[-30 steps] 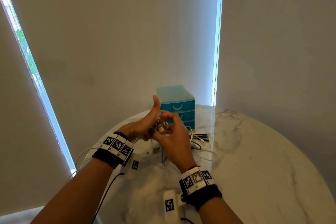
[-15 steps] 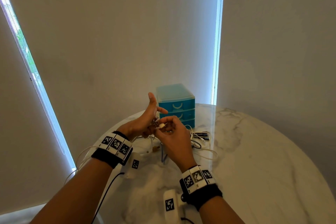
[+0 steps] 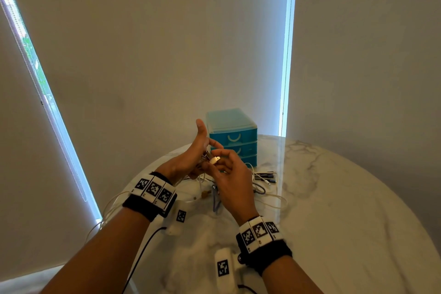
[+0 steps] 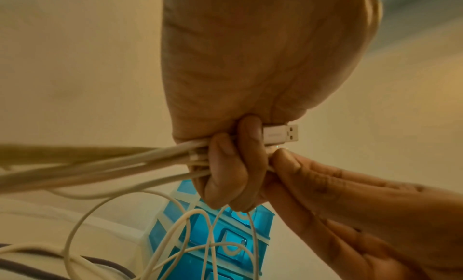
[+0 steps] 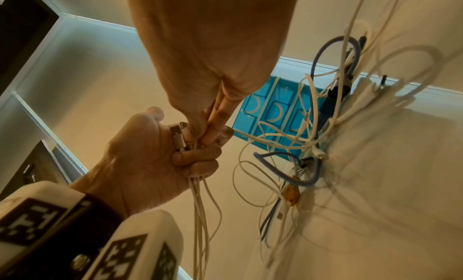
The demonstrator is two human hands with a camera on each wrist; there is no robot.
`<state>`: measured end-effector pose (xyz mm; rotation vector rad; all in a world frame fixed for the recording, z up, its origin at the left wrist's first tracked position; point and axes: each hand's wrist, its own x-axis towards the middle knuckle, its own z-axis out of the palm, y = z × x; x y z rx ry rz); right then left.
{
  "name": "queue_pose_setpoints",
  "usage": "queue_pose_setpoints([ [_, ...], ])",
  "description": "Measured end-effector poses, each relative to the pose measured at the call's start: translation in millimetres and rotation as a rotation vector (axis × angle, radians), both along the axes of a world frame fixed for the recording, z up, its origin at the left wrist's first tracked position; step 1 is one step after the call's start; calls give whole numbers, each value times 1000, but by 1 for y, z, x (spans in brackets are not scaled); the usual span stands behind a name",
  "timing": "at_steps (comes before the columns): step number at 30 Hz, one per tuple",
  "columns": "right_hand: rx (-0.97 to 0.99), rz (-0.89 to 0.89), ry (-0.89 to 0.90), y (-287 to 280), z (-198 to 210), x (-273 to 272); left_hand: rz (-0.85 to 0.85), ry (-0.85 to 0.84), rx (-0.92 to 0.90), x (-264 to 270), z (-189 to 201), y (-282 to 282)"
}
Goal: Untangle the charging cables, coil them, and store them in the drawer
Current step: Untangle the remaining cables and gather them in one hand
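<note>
My left hand (image 3: 199, 154) is raised above the table with its thumb up. Its curled fingers (image 4: 226, 165) grip a bundle of white charging cables (image 4: 105, 165). A white USB plug (image 4: 280, 136) sticks out of the fist. My right hand (image 3: 223, 164) meets the left one, and its fingertips (image 5: 209, 129) pinch a white cable right beside the plug (image 5: 178, 136). Loose white strands hang from both hands to the tangle of white, grey and black cables (image 5: 313, 145) on the table. The teal three-drawer unit (image 3: 232, 137) stands just behind the hands, all drawers shut.
The round marble table (image 3: 334, 210) carries the cable pile (image 3: 263, 180) to the right of my hands, in front of the drawer unit. Some white cable loops (image 3: 107, 212) hang over the table's left edge. Walls and window strips stand close behind.
The hands stay together at about the same height. The right hand's fingers have shifted slightly, so the white plug now shows between the hands.
</note>
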<state>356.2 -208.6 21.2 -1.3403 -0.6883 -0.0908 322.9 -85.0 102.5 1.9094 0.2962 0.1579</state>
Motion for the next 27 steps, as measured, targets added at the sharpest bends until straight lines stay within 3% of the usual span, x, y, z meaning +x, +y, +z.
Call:
queue_pose_setpoints([
  [7, -71, -52, -49, 1, 2, -2, -44, -10, -17, 7, -7, 3],
  [14, -15, -51, 6, 5, 2, -8, -18, -28, 31, 2, -11, -1],
  [18, -146, -45, -72, 12, -1, -9, 0, -56, -41, 4, -11, -4],
  [21, -193, 59, 27, 11, 1, -10, 41, -74, -143, 4, -13, -8],
  [27, -151, 70, 28, 11, -6, -7, -87, -49, -91, -8, -11, 4],
])
